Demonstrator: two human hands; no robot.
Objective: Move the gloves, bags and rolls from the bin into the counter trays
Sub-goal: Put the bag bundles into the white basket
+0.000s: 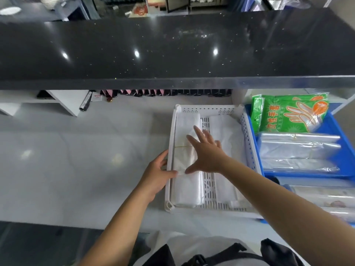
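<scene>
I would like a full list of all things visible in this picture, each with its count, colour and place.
white tray: one, white perforated plastic, on the grey counter, centre.
white bag stacks: two, translucent white, side by side inside the white tray.
blue tray: one, blue, right of the white tray.
glove packs: at least two, green, at the blue tray's far end.
clear bag bundles: several, clear, in the blue tray.
black shelf: one, glossy black, above the counter.
left hand: on the white tray's left rim, thumb touching the left stack.
right hand: open, fingers spread over the left stack.
</scene>
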